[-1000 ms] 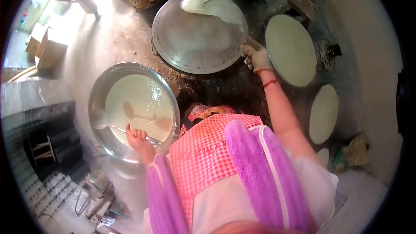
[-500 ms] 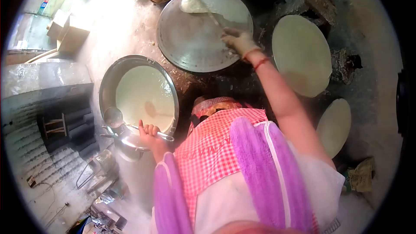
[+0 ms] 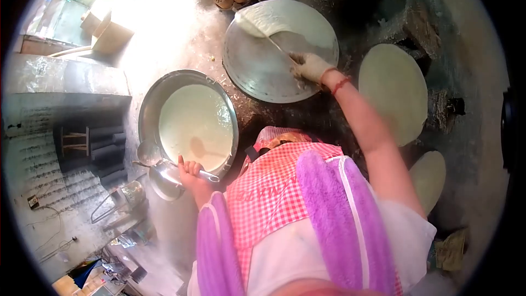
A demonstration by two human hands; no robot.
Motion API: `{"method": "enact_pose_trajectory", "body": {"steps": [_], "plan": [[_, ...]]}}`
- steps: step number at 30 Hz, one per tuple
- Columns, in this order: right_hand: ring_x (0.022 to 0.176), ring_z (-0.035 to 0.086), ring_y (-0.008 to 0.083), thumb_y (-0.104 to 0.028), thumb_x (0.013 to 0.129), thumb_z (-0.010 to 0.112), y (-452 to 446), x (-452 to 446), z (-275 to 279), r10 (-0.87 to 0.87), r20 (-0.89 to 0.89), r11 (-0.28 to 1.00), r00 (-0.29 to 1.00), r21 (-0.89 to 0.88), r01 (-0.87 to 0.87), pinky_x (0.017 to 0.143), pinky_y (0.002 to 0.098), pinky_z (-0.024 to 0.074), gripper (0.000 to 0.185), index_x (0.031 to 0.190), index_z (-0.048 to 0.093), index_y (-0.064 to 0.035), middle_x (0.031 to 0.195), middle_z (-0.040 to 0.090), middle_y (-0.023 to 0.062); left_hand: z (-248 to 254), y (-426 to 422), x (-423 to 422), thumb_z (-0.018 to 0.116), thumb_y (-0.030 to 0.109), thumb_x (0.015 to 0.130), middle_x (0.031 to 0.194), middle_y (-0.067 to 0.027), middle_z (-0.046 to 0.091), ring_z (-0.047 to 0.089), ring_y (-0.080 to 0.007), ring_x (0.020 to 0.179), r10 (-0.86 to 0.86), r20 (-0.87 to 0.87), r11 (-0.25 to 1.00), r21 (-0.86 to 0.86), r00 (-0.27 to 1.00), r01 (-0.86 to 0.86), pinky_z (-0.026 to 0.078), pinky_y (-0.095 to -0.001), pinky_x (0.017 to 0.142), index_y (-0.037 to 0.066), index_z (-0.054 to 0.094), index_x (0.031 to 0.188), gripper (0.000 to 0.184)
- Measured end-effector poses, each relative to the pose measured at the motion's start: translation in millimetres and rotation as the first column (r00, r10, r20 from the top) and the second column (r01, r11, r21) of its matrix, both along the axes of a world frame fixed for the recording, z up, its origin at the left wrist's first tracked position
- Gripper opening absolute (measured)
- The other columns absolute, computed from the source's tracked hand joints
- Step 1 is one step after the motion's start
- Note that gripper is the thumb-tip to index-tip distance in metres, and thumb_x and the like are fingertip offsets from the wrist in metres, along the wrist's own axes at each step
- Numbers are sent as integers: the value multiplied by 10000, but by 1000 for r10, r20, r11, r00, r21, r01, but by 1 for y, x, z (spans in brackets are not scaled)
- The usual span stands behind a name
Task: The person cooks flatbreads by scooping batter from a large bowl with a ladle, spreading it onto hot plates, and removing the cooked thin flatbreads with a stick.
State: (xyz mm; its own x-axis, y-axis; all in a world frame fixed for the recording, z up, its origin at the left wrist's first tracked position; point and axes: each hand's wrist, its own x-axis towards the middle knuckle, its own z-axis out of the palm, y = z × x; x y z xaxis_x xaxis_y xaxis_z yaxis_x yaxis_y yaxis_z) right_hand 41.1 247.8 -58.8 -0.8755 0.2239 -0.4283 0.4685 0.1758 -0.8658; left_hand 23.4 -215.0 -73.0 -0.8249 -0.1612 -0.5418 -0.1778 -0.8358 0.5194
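At the back stands a round flat griddle [image 3: 257, 77] with pale batter [image 3: 298, 17] spread over its far part. My right hand [image 3: 309, 68], in a pale glove, grips the thin handle of a spreader [image 3: 275, 45], whose far end touches the batter. My left hand [image 3: 193, 174] is wrapped round the metal handle of a ladle [image 3: 148, 147]. The ladle's bowl hangs by the left rim of a wide metal basin [image 3: 149, 101]. Pale liquid batter [image 3: 192, 118] lies inside the basin, with a shadow on its surface.
Two pale round sheets, a larger one [image 3: 393, 94] and a smaller-looking one [image 3: 427, 180], are on the right. Several perforated clay-coloured cylinders [image 3: 223, 0] stand behind the griddle. A lidded-looking metal vessel [image 3: 164, 186] sits below the basin. Cardboard boxes [image 3: 112, 35] are at the upper left.
The batter on the griddle now covers a wider arc, reaching toward the right edge. My right hand has shifted with the spreader. The ladle remains in my left hand, and the whole view has moved slightly.
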Motion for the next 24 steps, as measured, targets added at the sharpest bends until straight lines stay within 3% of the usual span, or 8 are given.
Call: {"method": "enact_pose_trajectory", "body": {"steps": [2,5,6,14,16,18,21,24], "plan": [[940,636,178,-29,769,615,19,22,4,190,-14,863,982,480,-160,842,291,496,519,1285,559,-60,1111,666,92,5,3,-2,403,197,1012,616,37,286,268,-59,455,13,-1,1000,-24,1000,-13,288,-189,360,7,493,1181,269],[1097,593,153,46,746,564,71,49,11,-70,-230,930,971,338,147,931,280,481,512,1243,597,-75,1237,618,85,12,3,6,397,203,1016,618,35,289,256,-58,446,55,48,997,-51,997,-52,255,-197,353,25,486,1193,267],[1041,612,131,13,734,596,82,42,2,-330,-294,939,897,-8,343,857,284,517,494,1220,614,-75,1195,640,86,13,2,10,396,207,1018,620,35,290,244,-57,437,48,88,997,-68,995,-42,226,-205,348,41,477,1209,265],[933,632,146,-30,724,656,34,34,46,80,-103,926,991,375,-36,821,269,493,493,1213,627,-89,1085,687,84,-7,-7,-5,436,189,1003,606,34,294,258,-57,428,11,105,996,86,994,-20,228,-213,345,32,487,1198,255],[928,631,150,21,754,611,75,48,-5,-94,-322,992,942,52,117,797,277,507,464,1214,617,-45,1080,683,73,-15,-9,-12,451,174,995,600,40,299,266,-51,428,-62,54,987,151,997,53,231,-212,346,31,500,1173,233],[907,639,143,60,773,569,75,31,16,-408,-54,913,911,-49,406,768,274,526,444,1209,611,-15,1093,676,69,5,4,-8,458,166,992,608,42,298,269,-49,435,-84,82,995,70,993,78,246,-207,355,39,489,1179,229],[755,621,86,32,760,624,57,1,3,-102,-278,951,955,255,176,668,238,523,467,1214,625,-79,1044,683,31,11,4,-6,459,166,991,621,41,302,270,-51,441,-105,96,992,78,990,98,256,-204,360,38,475,1190,237],[873,625,67,-21,778,647,37,19,22,26,-90,998,996,61,-21,749,239,508,451,1219,627,-110,1056,692,46,12,22,-18,457,176,992,635,39,311,269,-50,443,-86,147,995,59,985,78,257,-201,360,33,468,1194,248]]}}
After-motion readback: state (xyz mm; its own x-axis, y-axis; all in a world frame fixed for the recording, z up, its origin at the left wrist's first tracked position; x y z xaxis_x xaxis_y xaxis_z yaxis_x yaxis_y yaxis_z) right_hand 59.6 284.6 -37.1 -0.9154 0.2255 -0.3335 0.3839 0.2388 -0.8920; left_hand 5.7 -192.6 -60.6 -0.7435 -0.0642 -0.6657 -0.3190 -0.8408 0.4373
